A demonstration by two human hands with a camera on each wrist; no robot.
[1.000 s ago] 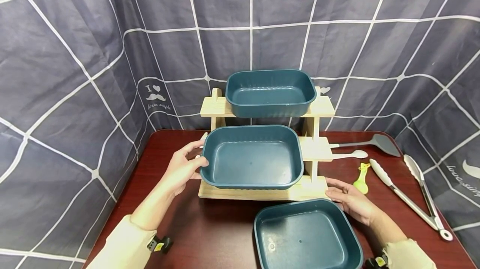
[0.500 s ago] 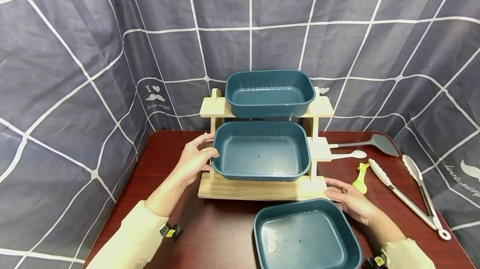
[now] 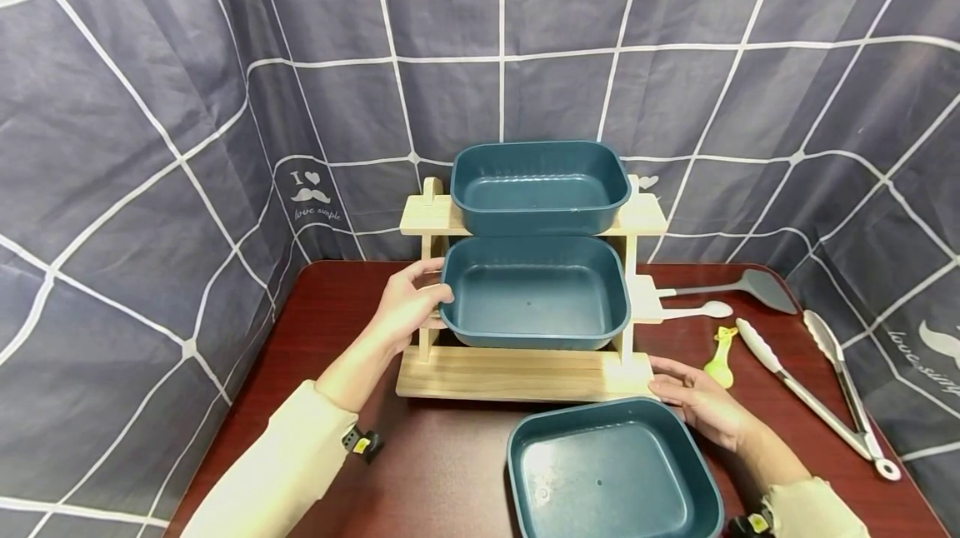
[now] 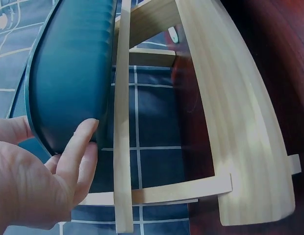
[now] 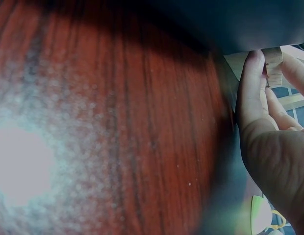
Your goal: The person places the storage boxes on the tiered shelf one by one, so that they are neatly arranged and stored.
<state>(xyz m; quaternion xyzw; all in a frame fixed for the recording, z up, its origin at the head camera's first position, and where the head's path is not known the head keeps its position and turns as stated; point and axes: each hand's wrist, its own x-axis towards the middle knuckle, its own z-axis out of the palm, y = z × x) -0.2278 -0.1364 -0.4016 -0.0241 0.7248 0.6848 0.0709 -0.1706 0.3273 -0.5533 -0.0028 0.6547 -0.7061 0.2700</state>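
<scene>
A three-tier wooden rack [image 3: 525, 373] stands on the table. On its middle tier is a dark teal plastic bin [image 3: 532, 301], and my left hand [image 3: 405, 305] holds that bin's left end, thumb over the rim and fingers along the outside wall. The left wrist view shows those fingers [image 4: 76, 152] against the bin's outer side [image 4: 68, 78]. My right hand [image 3: 705, 405] pinches the right end of the rack's bottom shelf. In the right wrist view, thumb and fingers lie on either side of the shelf's wooden end [image 5: 273, 68].
Another teal bin [image 3: 540, 188] sits on the top tier. A third bin [image 3: 607, 471] lies on the table in front, close to my right hand. To the right are a grey spatula [image 3: 765, 288], a white spoon [image 3: 708, 310], a yellow-green spoon [image 3: 722, 363] and tongs [image 3: 817, 405].
My left hand has moved the bin back and to the right, onto the middle tier, uncovering more of the bottom shelf. My right hand has stayed at the shelf's end.
</scene>
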